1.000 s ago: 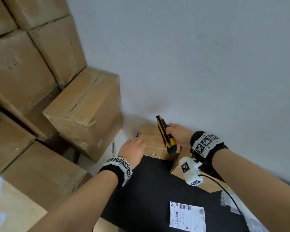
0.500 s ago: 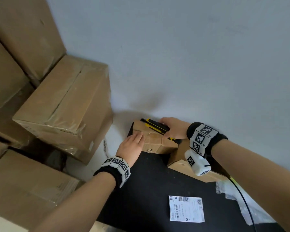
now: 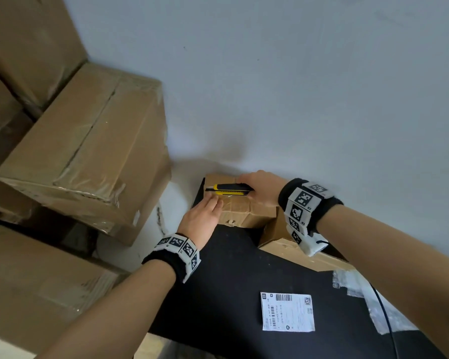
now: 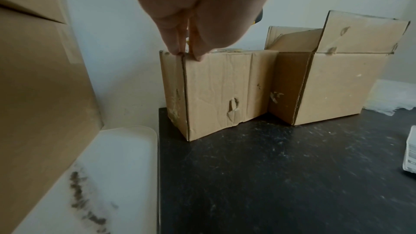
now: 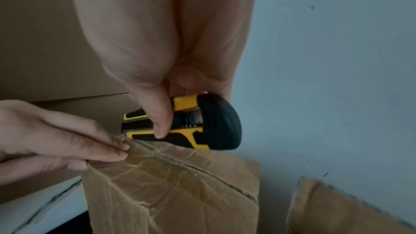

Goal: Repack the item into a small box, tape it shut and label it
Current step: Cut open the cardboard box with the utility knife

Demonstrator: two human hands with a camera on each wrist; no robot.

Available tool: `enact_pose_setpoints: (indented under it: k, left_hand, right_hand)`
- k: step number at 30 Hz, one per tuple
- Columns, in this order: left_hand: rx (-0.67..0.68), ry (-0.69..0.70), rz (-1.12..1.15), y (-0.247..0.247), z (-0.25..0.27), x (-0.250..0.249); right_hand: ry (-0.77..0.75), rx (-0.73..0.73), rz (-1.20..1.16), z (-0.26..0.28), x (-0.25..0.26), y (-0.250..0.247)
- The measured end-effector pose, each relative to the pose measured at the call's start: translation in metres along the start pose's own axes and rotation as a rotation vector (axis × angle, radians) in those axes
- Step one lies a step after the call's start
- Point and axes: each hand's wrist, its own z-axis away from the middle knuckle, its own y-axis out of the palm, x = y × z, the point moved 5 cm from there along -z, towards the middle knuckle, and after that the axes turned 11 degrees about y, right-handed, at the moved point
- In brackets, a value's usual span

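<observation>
Right hand point(image 3: 263, 189) grips a yellow-black utility knife point(image 3: 228, 189), thumb on its slider, knife lying low over the taped top seam of the small sealed box point(image 3: 240, 209), tip pointing left. Left hand point(image 3: 202, 221) lies flat, fingers straight, fingertips point(image 5: 121, 149) pressing the box's top at its near left corner. The box sits at the back left corner of the black tabletop point(image 3: 226, 294), against the wall. Just right of it, touching, a second box point(image 4: 337, 84) with flaps open. Shipping label point(image 3: 287, 311) lies flat on the tabletop nearer the person. Big taped cartons point(image 3: 88, 151) stacked to the left.
</observation>
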Motion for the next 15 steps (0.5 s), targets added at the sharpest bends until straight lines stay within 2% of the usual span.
enact_pose_setpoints:
  k: [2,6,8,15]
  left_hand:
    - [-0.035,0.022,0.000,-0.0020,0.0008,-0.0003]
    - [-0.073,-0.025,0.075,-0.0031,0.0052,0.0016]
    - [-0.035,-0.022,0.139,-0.0016,0.0065,-0.0006]
    - [0.027,-0.006,0.045,-0.0039,0.0053,0.0002]
  right_hand:
    - [-0.006,-0.010,0.010,0.0003,0.0020,0.0007]
    - [-0.005,-0.030,0.060,-0.0017,0.0052,0.0017]
    - [-0.004,-0.038,0.088,-0.0035,0.0064,0.0017]
    - [-0.026,-0.046,0.224,0.0010,0.0055,-0.0060]
